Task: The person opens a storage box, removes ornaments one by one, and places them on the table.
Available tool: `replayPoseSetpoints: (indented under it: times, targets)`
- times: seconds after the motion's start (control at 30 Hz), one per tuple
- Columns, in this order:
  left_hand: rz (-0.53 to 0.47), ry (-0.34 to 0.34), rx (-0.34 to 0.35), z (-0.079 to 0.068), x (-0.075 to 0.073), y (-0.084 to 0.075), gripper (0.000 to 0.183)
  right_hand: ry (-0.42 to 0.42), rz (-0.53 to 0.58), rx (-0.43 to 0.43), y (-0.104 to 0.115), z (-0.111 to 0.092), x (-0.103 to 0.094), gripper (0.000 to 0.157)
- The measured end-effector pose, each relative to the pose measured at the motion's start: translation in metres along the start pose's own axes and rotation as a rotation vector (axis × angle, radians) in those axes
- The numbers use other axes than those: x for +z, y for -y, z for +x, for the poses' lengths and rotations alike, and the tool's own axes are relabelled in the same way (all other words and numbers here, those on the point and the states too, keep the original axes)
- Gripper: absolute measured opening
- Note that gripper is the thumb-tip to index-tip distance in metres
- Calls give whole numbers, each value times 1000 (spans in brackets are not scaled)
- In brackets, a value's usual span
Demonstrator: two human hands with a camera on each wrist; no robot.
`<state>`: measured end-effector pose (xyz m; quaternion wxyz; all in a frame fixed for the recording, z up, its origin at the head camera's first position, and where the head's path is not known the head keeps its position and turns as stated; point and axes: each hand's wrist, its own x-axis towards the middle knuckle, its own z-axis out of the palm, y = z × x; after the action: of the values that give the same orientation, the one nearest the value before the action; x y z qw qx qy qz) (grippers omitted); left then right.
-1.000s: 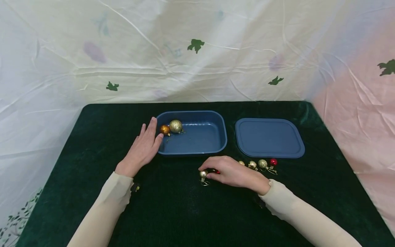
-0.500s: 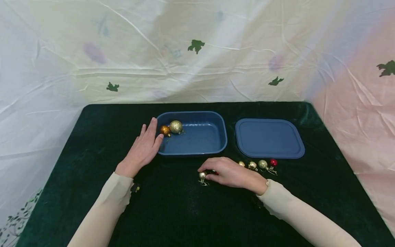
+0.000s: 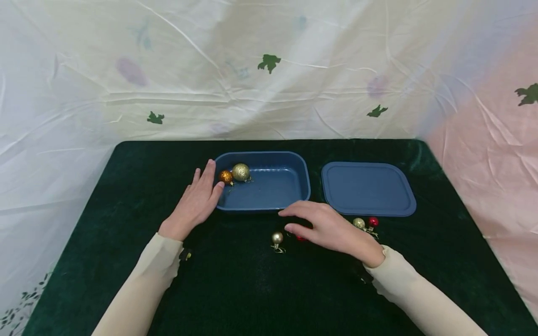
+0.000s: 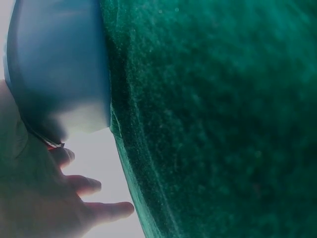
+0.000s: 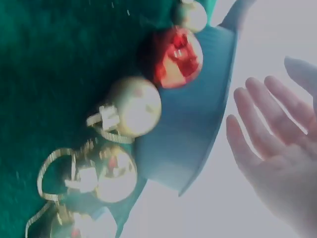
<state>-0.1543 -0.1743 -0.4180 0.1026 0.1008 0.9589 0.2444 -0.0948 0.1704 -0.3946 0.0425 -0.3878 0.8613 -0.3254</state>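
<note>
My left hand (image 3: 191,205) lies with straight fingers against the left end of a blue box (image 3: 262,208); the left wrist view shows the fingers beside the box wall (image 4: 59,59). Inside that box sit an orange bauble (image 3: 225,177) and a larger glittery gold bauble (image 3: 241,172). My right hand (image 3: 328,228) hovers over the row of baubles, thumb and fingers spread, holding nothing. Just left of its thumb stands a small gold bauble (image 3: 277,238). A shiny red bauble (image 5: 177,57) is partly hidden under this hand in the head view, and two gold baubles beside it (image 5: 136,106) are covered there.
A blue lid (image 3: 370,189) lies flat to the right of the box. In front of it are a glittery gold bauble (image 3: 358,223) and a small red bauble (image 3: 373,221). Dark green cloth covers the table (image 3: 235,289); pale fabric hangs behind.
My right hand has let go of the small gold bauble, opened its fingers and moved up and to the right. That bauble stays on the cloth. The left hand has held its place.
</note>
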Motion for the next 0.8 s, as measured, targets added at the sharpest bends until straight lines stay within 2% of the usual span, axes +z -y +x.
replayPoseSetpoints:
  times: [0.17, 0.3, 0.4, 0.53, 0.8]
  targets:
    - [2, -2, 7, 0, 0, 0, 73, -218, -26, 23, -7, -5, -11, 31]
    - [2, -6, 12, -1, 0, 0, 73, -299, -109, 79, -16, -5, -13, 37]
    - [0, -8, 12, -1, 0, 1, 73, -283, -175, 128, -22, -3, -12, 48]
    - [-3, -6, 10, -3, 0, 1, 72, -221, -228, 182, -30, -1, -8, 62]
    - [12, -5, 4, -3, -2, 2, 74, -165, -294, 210, -41, 8, -2, 73]
